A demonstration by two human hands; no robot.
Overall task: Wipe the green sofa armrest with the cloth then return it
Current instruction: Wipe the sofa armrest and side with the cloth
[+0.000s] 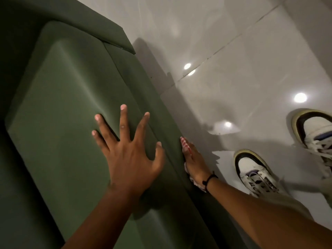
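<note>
While you look down over the armrest (pixel 75 97), your left hand (pixel 129 150) lies on its top with all five fingers spread wide and pressed flat, holding nothing. The armrest is a broad, dark green block with rounded edges and a smooth fabric skin; a seam crosses its far end. Your right hand (pixel 193 159) is flat against the armrest's outer side, fingers straight and together, pinning the cloth (pixel 190 174) between palm and fabric. Only a pale strip of the cloth with reddish marks shows along the edge of that hand, so its full shape is hidden. A dark band (pixel 209 179) circles the right wrist. Beyond the armrest's outer side lies a glossy pale tiled floor (pixel 251 51), with thin grout lines and round reflections of ceiling lights. Your two white shoes (pixel 255 171) with dark trim stand on that floor, near the armrest's side.
</note>
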